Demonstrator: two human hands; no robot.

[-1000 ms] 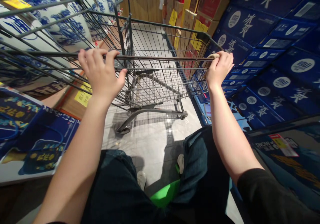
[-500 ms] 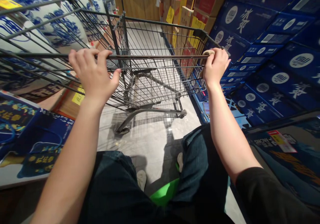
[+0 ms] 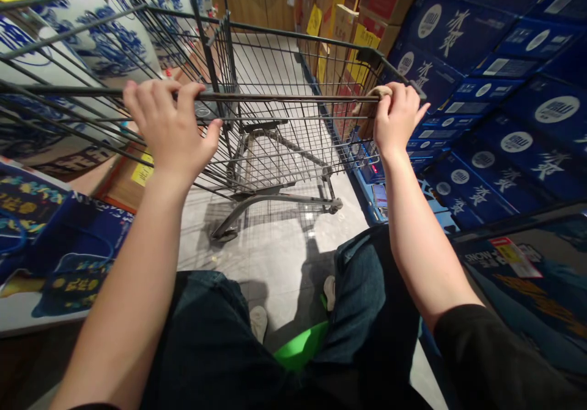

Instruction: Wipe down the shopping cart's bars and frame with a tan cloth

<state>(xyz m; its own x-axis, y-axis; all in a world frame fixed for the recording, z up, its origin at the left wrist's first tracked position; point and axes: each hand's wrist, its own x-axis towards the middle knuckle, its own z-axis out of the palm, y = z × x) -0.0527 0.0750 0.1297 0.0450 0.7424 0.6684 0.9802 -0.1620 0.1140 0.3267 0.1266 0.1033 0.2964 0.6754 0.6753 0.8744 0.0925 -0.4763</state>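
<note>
A dark wire shopping cart (image 3: 284, 98) stands side-on in front of me, its top rail running across the view. My left hand (image 3: 172, 120) grips that rail, fingers over the top and thumb below it. Farther right, my right hand (image 3: 398, 113) is closed round a beige cloth (image 3: 380, 91) pressed against the same rail near the basket's corner. Most of the cloth is hidden by the hand, and part hangs behind the wires. Through the wires I see floor and no goods in the right part of the basket.
Blue cartons (image 3: 509, 117) are stacked along the right on a blue pallet (image 3: 373, 205). Large blue-and-white jars (image 3: 105, 37) stand at left, above a blue printed box (image 3: 82, 233). Brown and red cartons (image 3: 342, 31) line the back. Something green (image 3: 302, 346) lies between my legs.
Both hands remain on the rail. My right hand's fingers have spread slightly, and more cloth shows behind the wires. The cart sits slightly higher in view.
</note>
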